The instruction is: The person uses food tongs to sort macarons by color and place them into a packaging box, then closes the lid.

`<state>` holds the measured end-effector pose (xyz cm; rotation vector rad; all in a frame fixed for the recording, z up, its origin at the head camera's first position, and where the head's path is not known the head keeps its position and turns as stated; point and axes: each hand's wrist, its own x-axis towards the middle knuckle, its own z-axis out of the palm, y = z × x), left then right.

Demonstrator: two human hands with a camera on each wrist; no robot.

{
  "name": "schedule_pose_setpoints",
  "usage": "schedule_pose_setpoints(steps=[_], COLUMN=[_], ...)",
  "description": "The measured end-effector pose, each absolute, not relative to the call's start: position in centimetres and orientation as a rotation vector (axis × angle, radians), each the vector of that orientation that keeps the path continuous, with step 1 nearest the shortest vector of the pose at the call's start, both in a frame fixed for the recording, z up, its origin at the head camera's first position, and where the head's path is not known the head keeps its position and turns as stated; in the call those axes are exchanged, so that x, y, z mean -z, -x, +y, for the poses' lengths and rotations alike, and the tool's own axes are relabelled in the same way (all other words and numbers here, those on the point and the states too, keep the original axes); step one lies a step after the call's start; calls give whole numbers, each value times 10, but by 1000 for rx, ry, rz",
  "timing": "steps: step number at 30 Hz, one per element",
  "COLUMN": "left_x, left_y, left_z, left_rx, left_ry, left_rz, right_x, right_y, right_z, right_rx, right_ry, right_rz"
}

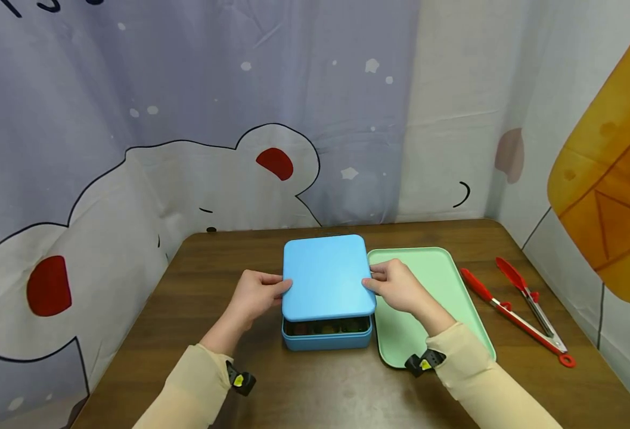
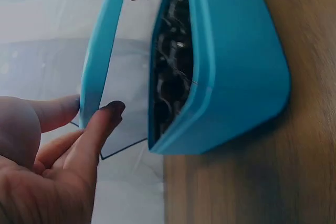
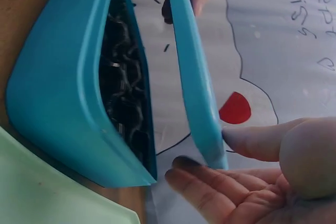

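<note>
A blue lid (image 1: pixel 328 277) hangs level above a blue box (image 1: pixel 326 341), with a gap between them in both wrist views. My left hand (image 1: pixel 258 296) pinches the lid's left edge, thumb on top and fingers beneath. On the opposite edge my right hand (image 1: pixel 397 286) holds the lid the same way. Inside the box, dark contents (image 2: pixel 173 51) with a shiny, clear, bumpy surface show through the gap; most of them are hidden under the lid in the head view.
Right of the box lies a light green tray (image 1: pixel 427 333), partly under my right forearm. Farther right, red-tipped metal tongs (image 1: pixel 529 322) rest spread on the wooden table (image 1: pixel 229 256). A printed curtain (image 1: pixel 347 119) hangs behind the table.
</note>
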<state>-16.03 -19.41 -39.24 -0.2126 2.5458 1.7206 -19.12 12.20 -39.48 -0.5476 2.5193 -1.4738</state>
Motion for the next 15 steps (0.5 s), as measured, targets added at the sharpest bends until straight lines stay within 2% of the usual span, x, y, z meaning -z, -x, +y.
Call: schedule_pose_setpoints(steps=[7, 15], left_x=[402, 399], left_y=[164, 158], left_z=[-189, -183], left_rx=[-1193, -962], left_ry=[127, 121], left_rz=[2887, 2986], right_x=[405, 409], right_y=[186, 180], right_z=[112, 105], right_rx=[1239, 1123], right_ry=[609, 536], right_rz=[2647, 2717])
